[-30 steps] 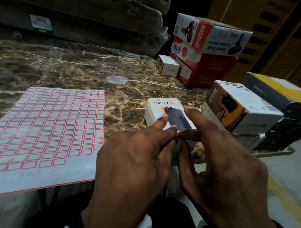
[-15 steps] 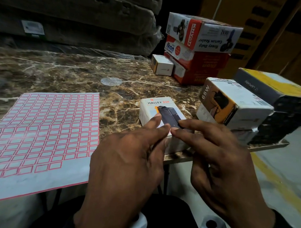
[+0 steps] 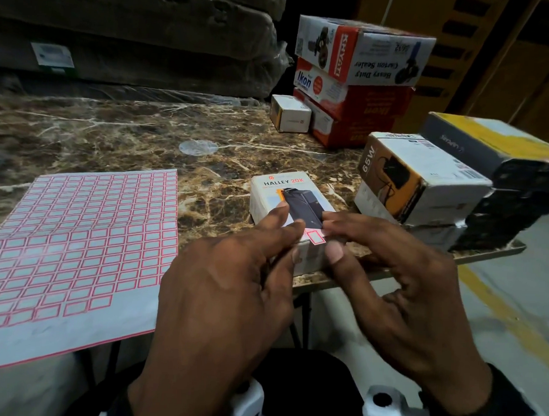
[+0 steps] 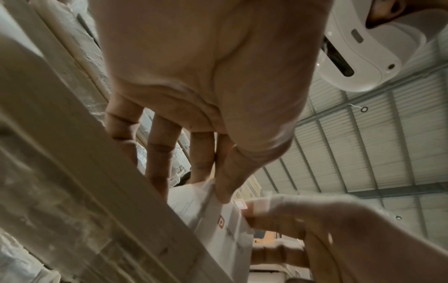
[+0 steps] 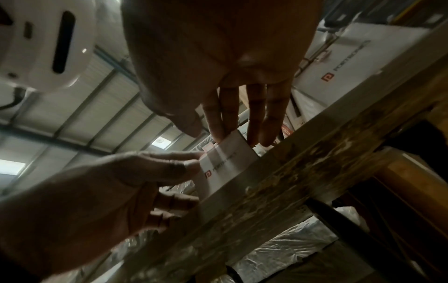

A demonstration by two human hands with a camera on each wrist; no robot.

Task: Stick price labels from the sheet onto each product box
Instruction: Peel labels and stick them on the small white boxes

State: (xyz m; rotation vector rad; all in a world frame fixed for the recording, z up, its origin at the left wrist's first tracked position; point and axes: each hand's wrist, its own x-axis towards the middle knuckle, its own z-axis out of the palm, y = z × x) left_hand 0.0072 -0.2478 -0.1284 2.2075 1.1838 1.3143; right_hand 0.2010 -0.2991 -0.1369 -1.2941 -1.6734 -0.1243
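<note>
The sheet of red-bordered price labels (image 3: 79,241) lies on the marble table at the left, hanging over the near edge. A white Halley 20K box (image 3: 280,192) lies flat near the table's front edge. One red-bordered label (image 3: 314,237) lies on the near edge of the box top. My left hand (image 3: 289,236) holds the box, with fingers on top and thumb on the near side. My right hand (image 3: 331,239) presses the label's right end with straight fingers. The wrist views show the same label (image 4: 240,204) (image 5: 208,148) on the box (image 4: 218,226) (image 5: 230,159).
A 65W box (image 3: 417,178) on another white box stands right of the Halley box, beside a dark box with a yellow top (image 3: 502,147). A stack of red-and-white cartons (image 3: 358,77) and a small white box (image 3: 290,113) stand at the back. Wrapped bundles (image 3: 132,47) line the far side.
Both hands moved forward from just in front of the box onto it. The label pinched between their fingertips now lies on the box top's near edge.
</note>
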